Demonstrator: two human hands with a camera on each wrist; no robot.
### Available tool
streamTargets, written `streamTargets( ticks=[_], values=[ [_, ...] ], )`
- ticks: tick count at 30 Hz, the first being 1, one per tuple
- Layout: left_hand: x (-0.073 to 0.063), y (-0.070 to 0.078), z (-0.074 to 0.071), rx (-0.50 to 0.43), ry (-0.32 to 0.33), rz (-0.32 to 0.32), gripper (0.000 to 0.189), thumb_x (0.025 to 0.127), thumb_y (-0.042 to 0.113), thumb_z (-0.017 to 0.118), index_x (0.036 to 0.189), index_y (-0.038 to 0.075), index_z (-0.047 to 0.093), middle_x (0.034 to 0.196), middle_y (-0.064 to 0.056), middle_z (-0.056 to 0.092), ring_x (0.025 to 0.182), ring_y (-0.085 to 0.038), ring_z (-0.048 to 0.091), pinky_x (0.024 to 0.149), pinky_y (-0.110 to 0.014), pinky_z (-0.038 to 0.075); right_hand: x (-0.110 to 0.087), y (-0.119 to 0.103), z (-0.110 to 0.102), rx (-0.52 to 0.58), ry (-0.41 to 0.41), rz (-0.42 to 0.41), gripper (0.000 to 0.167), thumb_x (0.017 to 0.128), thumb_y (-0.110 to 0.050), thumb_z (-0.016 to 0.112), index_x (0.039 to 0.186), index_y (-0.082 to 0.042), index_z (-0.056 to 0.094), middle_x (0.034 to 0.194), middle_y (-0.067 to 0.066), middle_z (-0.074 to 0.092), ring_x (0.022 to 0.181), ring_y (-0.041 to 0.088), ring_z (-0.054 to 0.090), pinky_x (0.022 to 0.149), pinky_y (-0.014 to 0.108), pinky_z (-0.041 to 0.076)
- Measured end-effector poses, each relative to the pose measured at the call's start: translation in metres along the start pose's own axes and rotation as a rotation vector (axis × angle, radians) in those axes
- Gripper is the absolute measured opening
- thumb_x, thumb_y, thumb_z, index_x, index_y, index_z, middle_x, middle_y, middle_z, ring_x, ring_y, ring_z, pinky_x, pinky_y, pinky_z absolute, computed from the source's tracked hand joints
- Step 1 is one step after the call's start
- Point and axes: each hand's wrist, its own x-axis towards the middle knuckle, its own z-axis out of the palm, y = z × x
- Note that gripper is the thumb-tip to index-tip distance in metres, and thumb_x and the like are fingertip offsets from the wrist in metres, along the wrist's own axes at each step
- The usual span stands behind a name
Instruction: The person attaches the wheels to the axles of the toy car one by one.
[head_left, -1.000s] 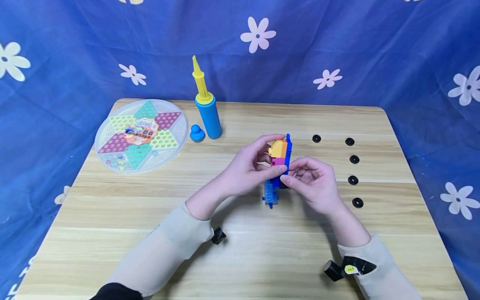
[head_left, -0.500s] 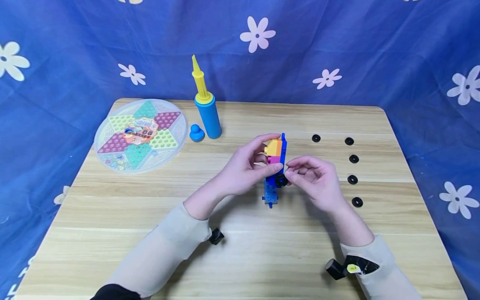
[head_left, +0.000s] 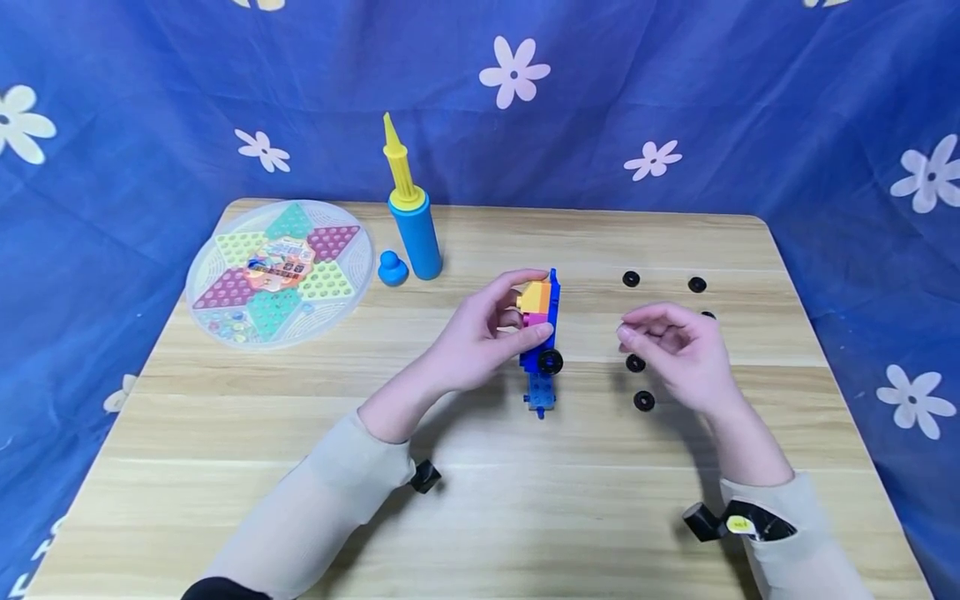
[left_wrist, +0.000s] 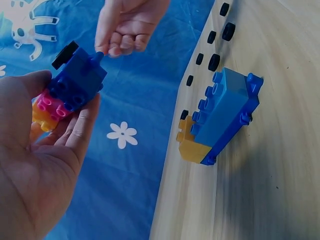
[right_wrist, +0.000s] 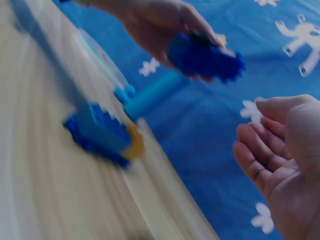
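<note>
The fingers of your left hand (head_left: pixel 472 343) grip a block model (left_wrist: pixel 76 75) above the bench (head_left: pixel 480 517), a black wheel (head_left: pixel 551 361) attached. Your right hand (head_left: pixel 681 352) is empty, fingers loosely curled, near the loose wheels (head_left: pixel 644 401); a second model (left_wrist: pixel 224 110) sits below the held one.

Soft shadows on the table (head_left: pixel 480 517), right-wrist view blurry.

SETTING: staged tabletop, room type unclear | wood-grain table (head_left: pixel 480 517) | flower-print blue cloth (head_left: pixel 585 125) around it | game board (head_left: pixel 273 310)
</note>
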Motion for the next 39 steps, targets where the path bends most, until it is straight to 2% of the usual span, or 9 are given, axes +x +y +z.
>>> streamTargets(
  ticks=[2, 4, 11, 16, 20, 28, 31, 34, 39],
  values=[
    [-0.001, 0.000, -0.001, 0.009, 0.003, 0.003, 0.060, 0.100, 0.016, 0.077, 0.154, 0.023, 0.052, 0.094, -0.009, 0.062, 0.074, -0.023, 0.063, 0.059, -0.029, 0.053, 0.001, 0.002, -0.013, -0.019, 0.018, 0.000, 0.018, 0.091, 0.023, 0.065, 0.109, 0.022, 0.064, 0.097, 0.014, 0.075, 0.085, 0.020, 0.074, 0.079, 0.029, 0.063],
    [-0.001, 0.000, -0.002, 0.005, 0.001, 0.002, 0.060, 0.100, 0.016, 0.077, 0.154, 0.022, 0.052, 0.095, -0.009, 0.062, 0.075, -0.023, 0.064, 0.061, -0.029, 0.054, 0.001, 0.004, -0.025, -0.052, 0.035, 0.008, 0.018, 0.091, 0.023, 0.066, 0.109, 0.022, 0.064, 0.097, 0.015, 0.075, 0.086, 0.019, 0.074, 0.080, 0.027, 0.062],
    [-0.003, -0.001, -0.004, -0.015, 0.000, -0.009, 0.060, 0.100, 0.014, 0.076, 0.154, 0.022, 0.052, 0.103, -0.009, 0.065, 0.083, -0.023, 0.068, 0.069, -0.032, 0.060, 0.001, 0.008, -0.068, -0.484, 0.094, 0.064, 0.018, 0.093, 0.009, 0.075, 0.110, 0.006, 0.075, 0.089, 0.015, 0.074, 0.080, 0.011, 0.068, 0.076, 0.017, 0.053],
    [-0.002, -0.002, -0.004, -0.015, -0.002, -0.012, 0.059, 0.100, 0.015, 0.076, 0.153, 0.023, 0.052, 0.106, -0.008, 0.066, 0.085, -0.024, 0.068, 0.070, -0.033, 0.061, -0.001, 0.018, -0.099, -0.638, 0.139, 0.154, 0.021, 0.096, -0.003, 0.077, 0.116, 0.001, 0.075, 0.097, 0.013, 0.074, 0.086, 0.007, 0.068, 0.079, 0.013, 0.051],
    [-0.003, -0.003, -0.005, -0.021, -0.003, -0.014, 0.060, 0.100, 0.015, 0.076, 0.154, 0.023, 0.051, 0.106, -0.009, 0.066, 0.085, -0.024, 0.068, 0.069, -0.033, 0.061, -0.003, 0.031, -0.119, -0.695, 0.153, 0.238, 0.028, 0.098, -0.012, 0.078, 0.122, 0.000, 0.073, 0.102, 0.009, 0.074, 0.088, 0.003, 0.066, 0.080, 0.011, 0.050],
    [-0.006, -0.003, -0.007, -0.024, -0.001, -0.022, 0.061, 0.100, 0.015, 0.076, 0.154, 0.023, 0.051, 0.110, -0.008, 0.068, 0.093, -0.024, 0.072, 0.078, -0.037, 0.064, -0.011, 0.062, -0.145, -0.740, 0.134, 0.325, 0.041, 0.095, -0.016, 0.082, 0.130, 0.002, 0.070, 0.117, 0.021, 0.070, 0.089, -0.001, 0.063, 0.077, 0.009, 0.048],
    [-0.007, -0.004, -0.008, -0.017, -0.001, -0.021, 0.060, 0.100, 0.015, 0.077, 0.154, 0.023, 0.051, 0.108, -0.008, 0.069, 0.092, -0.024, 0.072, 0.077, -0.037, 0.063, -0.014, 0.067, -0.149, -0.762, 0.117, 0.329, 0.042, 0.095, -0.017, 0.083, 0.131, 0.002, 0.070, 0.121, 0.020, 0.067, 0.093, 0.004, 0.061, 0.078, 0.010, 0.047],
    [-0.007, -0.004, -0.008, -0.015, -0.002, -0.019, 0.061, 0.100, 0.015, 0.077, 0.154, 0.023, 0.051, 0.108, -0.008, 0.069, 0.091, -0.024, 0.072, 0.076, -0.036, 0.063, -0.015, 0.071, -0.151, -0.775, 0.092, 0.318, 0.043, 0.095, -0.017, 0.082, 0.131, 0.004, 0.069, 0.123, 0.020, 0.064, 0.099, 0.014, 0.058, 0.081, 0.013, 0.044],
    [-0.007, -0.003, -0.008, -0.004, -0.004, -0.019, 0.061, 0.100, 0.015, 0.077, 0.154, 0.023, 0.051, 0.107, -0.008, 0.068, 0.090, -0.025, 0.071, 0.074, -0.034, 0.062, -0.017, 0.078, -0.154, -0.830, 0.051, 0.293, 0.036, 0.096, -0.015, 0.081, 0.123, 0.006, 0.072, 0.120, 0.020, 0.062, 0.098, 0.024, 0.053, 0.079, 0.022, 0.042]
  ],
)
